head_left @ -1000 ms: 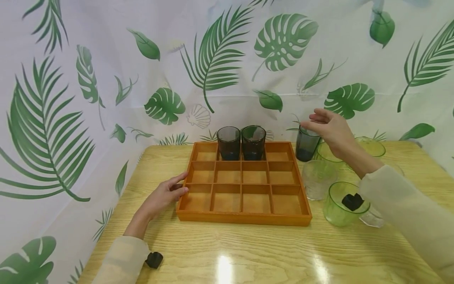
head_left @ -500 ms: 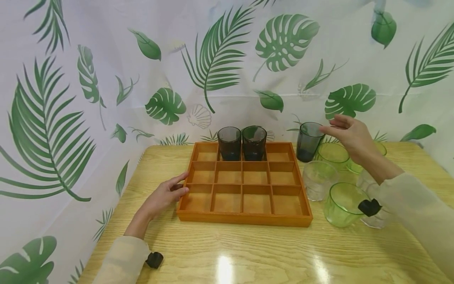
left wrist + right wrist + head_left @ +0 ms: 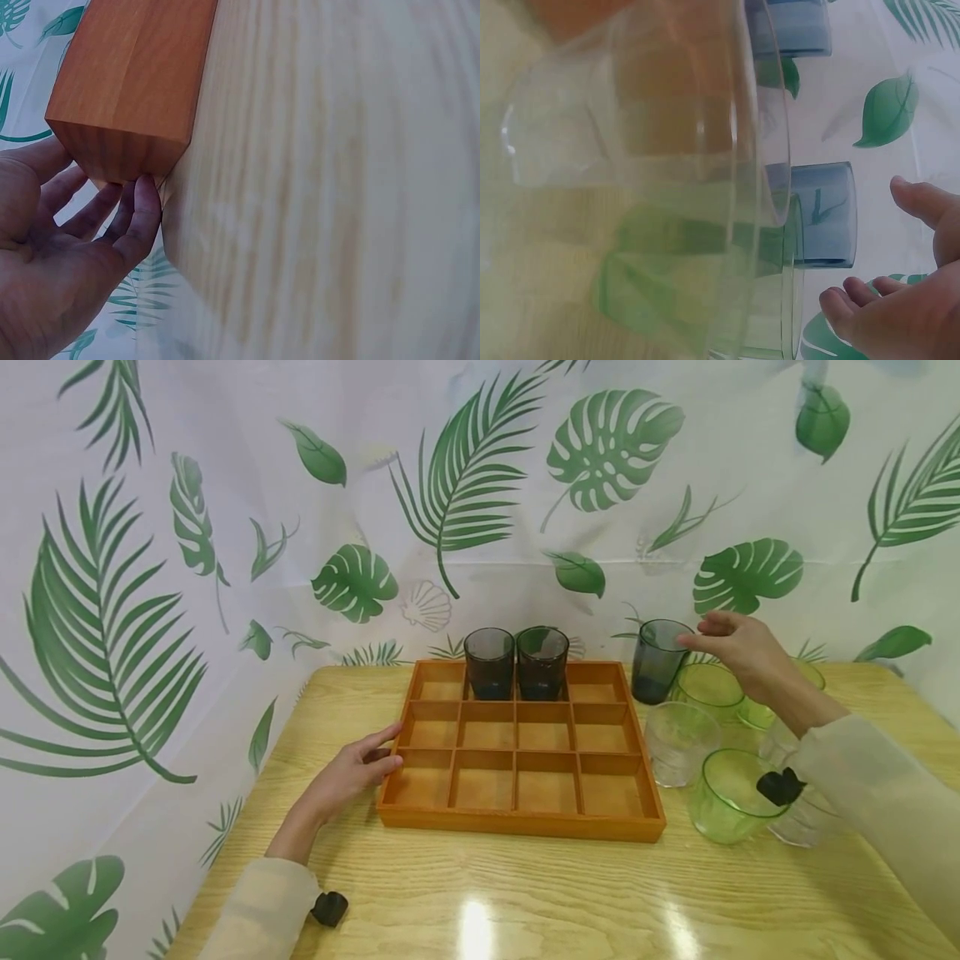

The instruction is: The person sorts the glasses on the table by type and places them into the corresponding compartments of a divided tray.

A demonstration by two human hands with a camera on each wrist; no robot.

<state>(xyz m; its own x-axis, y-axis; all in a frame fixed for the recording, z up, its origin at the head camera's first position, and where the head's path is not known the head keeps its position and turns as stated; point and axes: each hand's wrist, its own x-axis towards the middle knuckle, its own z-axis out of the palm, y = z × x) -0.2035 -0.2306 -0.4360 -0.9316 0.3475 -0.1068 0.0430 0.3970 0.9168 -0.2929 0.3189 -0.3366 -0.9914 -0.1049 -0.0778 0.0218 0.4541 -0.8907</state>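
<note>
In the head view, my left hand (image 3: 352, 777) rests at the left side of a wooden compartment tray (image 3: 521, 821). Its fingertips touch the outer wall of the tray (image 3: 124, 154) in the left wrist view. My right hand (image 3: 750, 656) hovers by the rim of a dark grey glass (image 3: 654, 668) standing right of the tray. Seen from the right wrist, that grey glass (image 3: 826, 215) is apart from the spread fingers and thumb. A dark glass (image 3: 489, 667) and another dark glass (image 3: 542, 667) stand upright side by side in the tray's back row.
Green tumblers (image 3: 738, 806) and clear glasses (image 3: 675, 747) crowd the table right of the tray, partly under my right forearm. The wooden table (image 3: 450, 893) reaches a leaf-print curtain (image 3: 510, 585) behind.
My right hand has drawn back to the right and slightly down from above the grey glass, uncovering its rim. My left hand and the tray stay as they were.
</note>
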